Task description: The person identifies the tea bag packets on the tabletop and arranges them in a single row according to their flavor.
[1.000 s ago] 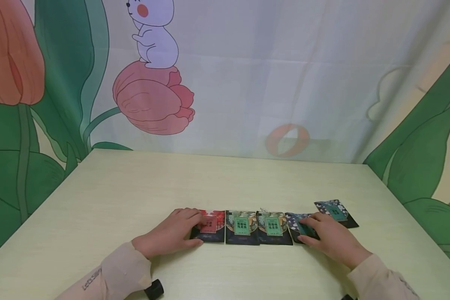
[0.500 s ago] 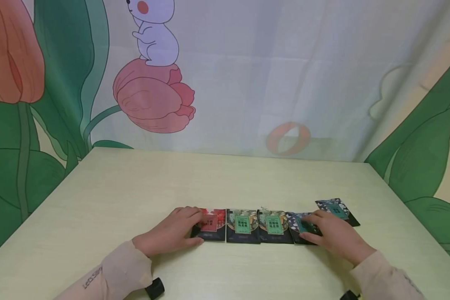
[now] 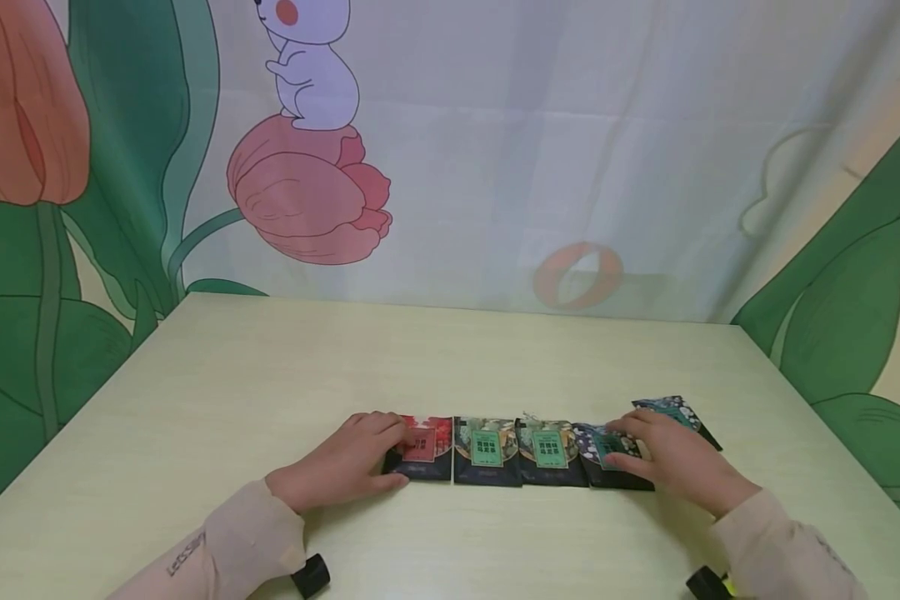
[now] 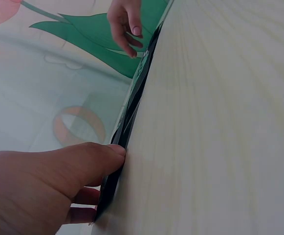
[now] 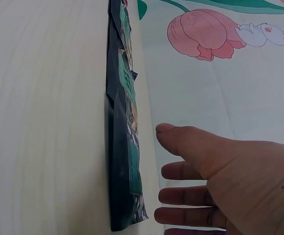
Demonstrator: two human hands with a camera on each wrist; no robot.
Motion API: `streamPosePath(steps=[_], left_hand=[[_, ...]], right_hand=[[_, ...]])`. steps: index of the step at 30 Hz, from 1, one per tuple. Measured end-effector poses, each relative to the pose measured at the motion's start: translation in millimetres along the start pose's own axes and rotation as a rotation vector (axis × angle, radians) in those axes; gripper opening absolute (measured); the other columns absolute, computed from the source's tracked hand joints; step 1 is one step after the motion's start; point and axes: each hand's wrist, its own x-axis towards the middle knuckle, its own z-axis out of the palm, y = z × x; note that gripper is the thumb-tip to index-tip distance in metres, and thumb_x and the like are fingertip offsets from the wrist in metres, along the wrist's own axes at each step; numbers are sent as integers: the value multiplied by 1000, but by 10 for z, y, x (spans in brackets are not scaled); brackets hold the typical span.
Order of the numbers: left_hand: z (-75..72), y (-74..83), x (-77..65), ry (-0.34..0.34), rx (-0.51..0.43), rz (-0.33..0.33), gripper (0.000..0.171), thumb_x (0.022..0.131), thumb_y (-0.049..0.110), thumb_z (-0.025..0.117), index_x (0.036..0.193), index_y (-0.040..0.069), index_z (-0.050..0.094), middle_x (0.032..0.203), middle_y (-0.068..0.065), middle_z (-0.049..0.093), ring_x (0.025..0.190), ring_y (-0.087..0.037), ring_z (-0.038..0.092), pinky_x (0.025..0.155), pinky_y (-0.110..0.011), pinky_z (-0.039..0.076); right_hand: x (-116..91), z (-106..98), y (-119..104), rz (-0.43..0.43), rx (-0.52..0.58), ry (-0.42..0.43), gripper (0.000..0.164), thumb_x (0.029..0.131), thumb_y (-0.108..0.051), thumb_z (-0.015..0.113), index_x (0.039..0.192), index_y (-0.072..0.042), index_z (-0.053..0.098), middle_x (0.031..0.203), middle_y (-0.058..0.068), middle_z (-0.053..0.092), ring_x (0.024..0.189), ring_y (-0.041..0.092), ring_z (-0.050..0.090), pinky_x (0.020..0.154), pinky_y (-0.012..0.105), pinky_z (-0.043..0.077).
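In the head view a row of flat sachets lies on the table. At its left end, my left hand [image 3: 345,462] rests on a red-and-black sachet [image 3: 433,446], fingers on its left side and thumb at its near edge. Two green-labelled sachets follow, one [image 3: 486,454] beside the other [image 3: 550,454]. A dark blue floral sachet [image 3: 621,477] with a teal label ends the row. Over it is my right hand [image 3: 682,458], its fingers spread; the right wrist view shows this hand [image 5: 229,181] apart from the sachet, holding nothing.
Behind my right hand a second blue floral sachet [image 3: 671,404] lies askew, partly covered by the hand. The pale table [image 3: 450,358] reaches back to a curtain [image 3: 450,167] printed with tulips and a rabbit. Dark wrist devices [image 3: 312,575] sit below the sleeves.
My right hand has come off the blue floral sachet at the row's end and shifted slightly right, uncovering more of it. The left hand stays on the red sachet.
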Motion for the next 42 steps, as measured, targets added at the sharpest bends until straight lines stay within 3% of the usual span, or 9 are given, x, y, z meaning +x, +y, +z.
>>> streamPosePath(steps=[23,32,42], left_hand=[[2,12,-6,-4,-7,-15,44,84,41,72,118,16,60,124,-2,59,120,-23,52,108,-47,38],[-4,-1,4,6,4,12,44,85,40,71,120,15,60,125,-2,59,121,-23,51,108,-47,38],[4,0,2,10,16,20,43,85,37,72,118,14,60,124,-3,59,120,-24,52,107,-47,39]], right_hand=[[57,-30,260,33,83,29,51,89,-41,65,127,-7,61,132,25,54,121,47,50,97,62,43],[93,8,388,16,36,69,48,88,-33,67,125,-3,62,126,23,59,116,44,54,96,59,45],[110,58,513,54,50,66,47,88,-29,68,126,-3,61,124,23,58,115,44,54,95,59,45]])
